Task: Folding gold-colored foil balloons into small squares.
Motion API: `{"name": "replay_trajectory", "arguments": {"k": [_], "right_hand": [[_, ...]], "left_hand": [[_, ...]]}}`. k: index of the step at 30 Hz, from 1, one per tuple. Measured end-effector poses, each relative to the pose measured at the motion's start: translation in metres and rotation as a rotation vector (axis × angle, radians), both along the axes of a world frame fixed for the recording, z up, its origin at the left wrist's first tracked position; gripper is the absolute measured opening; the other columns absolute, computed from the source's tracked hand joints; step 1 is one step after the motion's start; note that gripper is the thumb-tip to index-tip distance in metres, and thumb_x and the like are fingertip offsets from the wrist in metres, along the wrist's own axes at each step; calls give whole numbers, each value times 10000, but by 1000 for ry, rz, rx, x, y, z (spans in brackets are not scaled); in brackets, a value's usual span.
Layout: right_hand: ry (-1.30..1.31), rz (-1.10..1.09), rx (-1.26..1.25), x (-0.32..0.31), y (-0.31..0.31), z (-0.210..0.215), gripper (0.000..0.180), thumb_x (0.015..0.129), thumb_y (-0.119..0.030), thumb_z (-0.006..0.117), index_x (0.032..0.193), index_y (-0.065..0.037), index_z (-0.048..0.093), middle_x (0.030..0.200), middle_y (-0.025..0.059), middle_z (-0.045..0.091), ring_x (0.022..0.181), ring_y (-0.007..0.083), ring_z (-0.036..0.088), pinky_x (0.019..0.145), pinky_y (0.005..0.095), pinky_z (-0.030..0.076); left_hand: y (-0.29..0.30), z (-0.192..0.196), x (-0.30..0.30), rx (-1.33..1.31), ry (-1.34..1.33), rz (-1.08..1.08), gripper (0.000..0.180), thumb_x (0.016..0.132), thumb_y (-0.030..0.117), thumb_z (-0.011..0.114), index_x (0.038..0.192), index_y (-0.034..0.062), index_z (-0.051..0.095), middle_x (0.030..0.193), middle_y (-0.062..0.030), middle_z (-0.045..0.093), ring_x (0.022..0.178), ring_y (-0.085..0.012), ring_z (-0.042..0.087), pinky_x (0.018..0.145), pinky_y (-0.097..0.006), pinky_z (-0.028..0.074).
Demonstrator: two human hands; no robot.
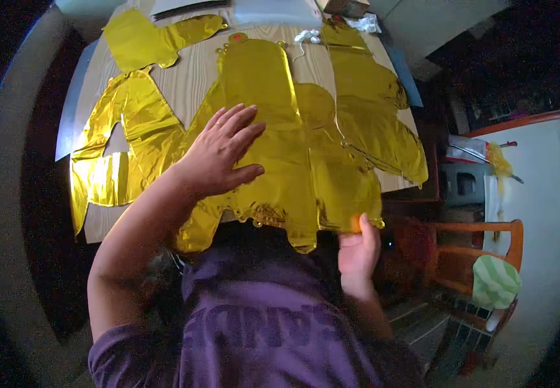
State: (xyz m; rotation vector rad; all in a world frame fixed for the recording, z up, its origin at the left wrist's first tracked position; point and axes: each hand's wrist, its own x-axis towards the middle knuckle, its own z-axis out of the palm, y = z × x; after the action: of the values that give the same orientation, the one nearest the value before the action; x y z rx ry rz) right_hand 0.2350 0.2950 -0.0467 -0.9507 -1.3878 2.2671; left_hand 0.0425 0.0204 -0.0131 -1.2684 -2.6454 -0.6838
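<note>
Several flat, uninflated gold foil balloons lie on a wood-grain table. My left hand is spread palm-down with fingers stretched out, over the middle foil balloon; whether it presses on the foil I cannot tell. At the table's near edge, my right hand pinches the lower right corner of a foil balloon between thumb and fingers. Something orange shows by that thumb, too small to make out. An A-shaped foil balloon lies to the left, and another foil balloon at the far left.
A white string runs across the foil on the right, near a small white bundle. Crumpled clear plastic lies at the far right. A wooden chair with a green-striped item stands on the right.
</note>
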Motion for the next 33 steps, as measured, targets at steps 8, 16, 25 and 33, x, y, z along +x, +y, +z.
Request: {"name": "replay_trajectory", "arguments": {"k": [8, 16, 25, 33], "right_hand": [[-97, 382, 388, -7, -40, 23, 405, 1014, -247, 564, 1309, 28, 542, 1293, 126, 591, 1204, 244, 536, 1050, 368, 382], [-70, 356, 293, -9, -43, 11, 321, 978, -199, 630, 1206, 25, 592, 1186, 88, 633, 1092, 200, 583, 969, 352, 445], [-12, 267, 214, -17, -42, 7, 326, 966, -149, 629, 1249, 5, 580, 1245, 73, 607, 1119, 189, 574, 979, 339, 437], [13, 346, 325, -20, -44, 20, 329, 967, -152, 632, 1244, 14, 573, 1230, 73, 613, 1105, 201, 580, 999, 359, 431]], "left_hand": [[-2, 6, 5, -102, 26, -6, 714, 776, 379, 747, 1357, 44, 503, 1425, -226, 460, 1375, -416, 382, 1171, -521, 271], [-4, 7, 4, -101, -21, -28, 734, 772, 377, 751, 1376, 45, 497, 1454, -212, 453, 1382, -408, 381, 1171, -516, 275], [5, 7, 1, -94, -2, -25, 728, 801, 397, 719, 1377, 14, 493, 1452, -247, 451, 1378, -449, 377, 1155, -539, 299], [5, 9, 5, -76, 3, 6, 718, 780, 400, 729, 1353, 26, 510, 1423, -230, 469, 1352, -433, 402, 1142, -535, 316]]}}
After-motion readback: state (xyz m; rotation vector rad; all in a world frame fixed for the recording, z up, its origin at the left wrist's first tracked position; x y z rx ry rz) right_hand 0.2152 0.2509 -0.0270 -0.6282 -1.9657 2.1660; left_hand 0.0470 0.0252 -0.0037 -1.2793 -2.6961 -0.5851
